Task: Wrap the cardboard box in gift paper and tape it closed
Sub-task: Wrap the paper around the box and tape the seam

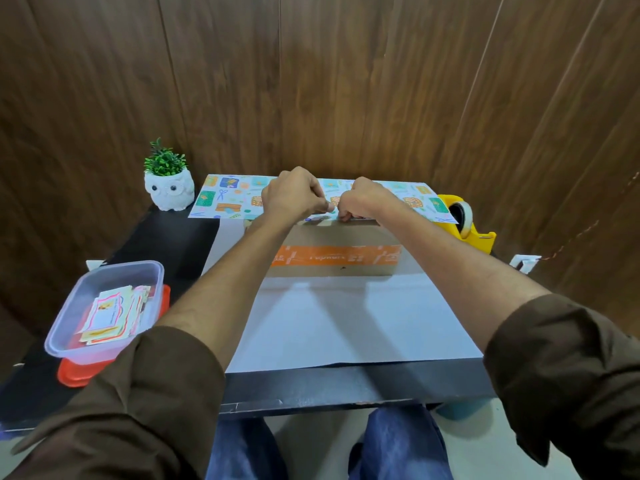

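Head view, cardboard box (332, 237) on gift paper's (346, 320) white underside, printed far flap drawn over box's far top edge, left hand (294, 197) and right hand (363, 200) close together, fingers curled, pinching that flap's edge at the box top.

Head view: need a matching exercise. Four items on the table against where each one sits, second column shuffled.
Items
1. owl planter
2. tape dispenser
3. plastic container
4. cardboard box

Places
A. centre, on the gift paper
B. near left, on a red lid
C. far right, yellow
D. far left, white

Pairs: 1-D, 2-C, 3-B, 4-A
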